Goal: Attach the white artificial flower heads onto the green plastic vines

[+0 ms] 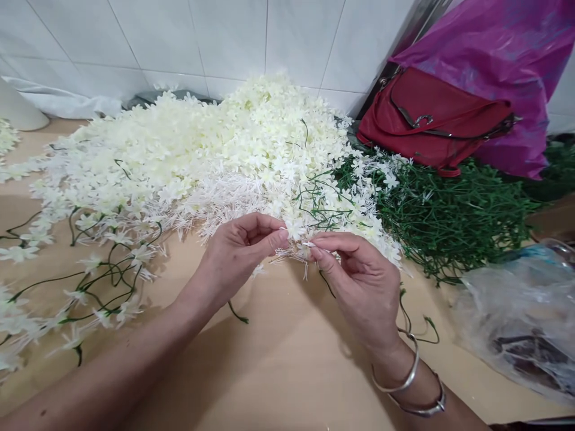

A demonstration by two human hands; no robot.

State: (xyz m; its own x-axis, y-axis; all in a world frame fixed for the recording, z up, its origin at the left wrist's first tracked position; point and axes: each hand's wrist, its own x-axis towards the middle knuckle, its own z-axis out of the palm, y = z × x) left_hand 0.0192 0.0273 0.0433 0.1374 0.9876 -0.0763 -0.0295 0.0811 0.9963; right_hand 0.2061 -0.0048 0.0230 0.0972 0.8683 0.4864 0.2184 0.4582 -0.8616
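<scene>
My left hand (236,254) pinches a small white artificial flower (294,227) between thumb and fingers. My right hand (359,281), with two silver bangles at the wrist, pinches a thin green plastic stem (324,281) that trails down under the palm. Both hands meet at the near edge of a big heap of cream-white artificial flowers (215,143) on a tan table (278,359). Spiky white plastic flower pieces (224,200) lie at the heap's front.
Finished green stems with white flowers (103,275) lie at the left. A pile of bare green stems (449,209) lies at the right, behind it a red handbag (431,120) and a purple plastic bag (503,54). A clear plastic bag (521,317) sits near right. White tiled wall behind.
</scene>
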